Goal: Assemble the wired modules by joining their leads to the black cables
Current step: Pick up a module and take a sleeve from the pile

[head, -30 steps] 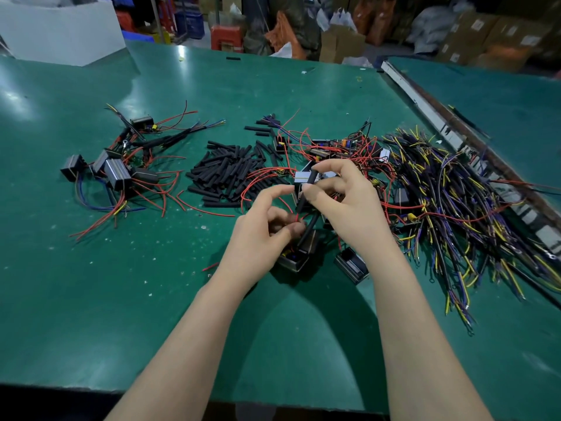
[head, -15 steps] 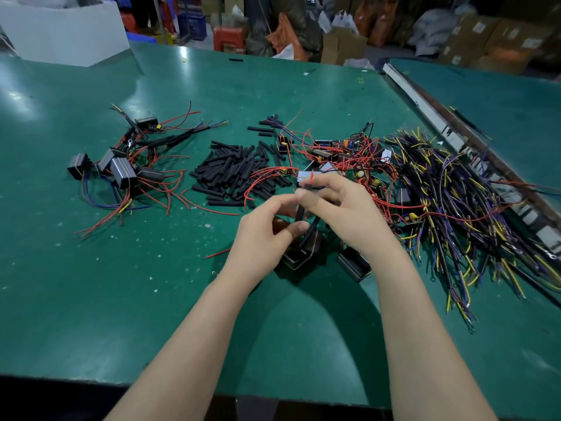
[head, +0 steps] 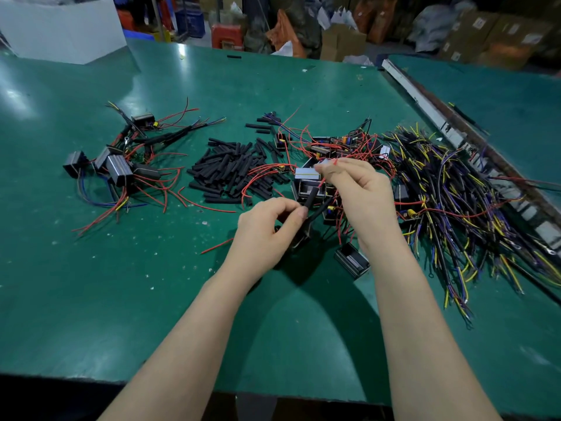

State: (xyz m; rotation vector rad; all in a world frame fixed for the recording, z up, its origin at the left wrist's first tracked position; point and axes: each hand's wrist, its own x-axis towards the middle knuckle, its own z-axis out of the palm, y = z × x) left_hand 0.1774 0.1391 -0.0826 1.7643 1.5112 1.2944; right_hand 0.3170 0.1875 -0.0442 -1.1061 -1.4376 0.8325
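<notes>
While the left hand (head: 270, 226) pinches a black sleeve (head: 311, 198) over the green desk (head: 91, 284) | right hand (head: 361, 192) pinches a red lead (head: 326, 174) at 1 o'clock of it | black module (head: 299, 238) hangs under left hand | black cables (head: 455, 192) heaped at 3 o'clock | tubing pile (head: 230, 171) at 11 o'clock

Both bare forearms are reaching forward, converging at centre. The left hand (head: 267, 226) is sitting lower, fingers curled, thumb and forefinger pinching. The right hand (head: 361, 192) is sitting higher, its fingertips (head: 321, 169) pinching together, wrist bent downward.
</notes>
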